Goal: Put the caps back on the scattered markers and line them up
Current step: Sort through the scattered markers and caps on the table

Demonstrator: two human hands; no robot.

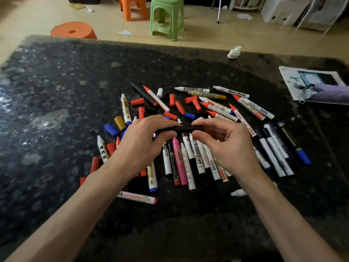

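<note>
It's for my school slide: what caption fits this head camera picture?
Left hand and right hand hold a black marker over scattered markers and loose caps on a dark table.

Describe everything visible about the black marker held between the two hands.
The black marker is a slim, all-black stick, plastic by its look, no label readable. It is held roughly level above the scattered markers. The left hand grips its left end; the right hand pinches its right end. Whether its cap is fully seated cannot be told.
</note>
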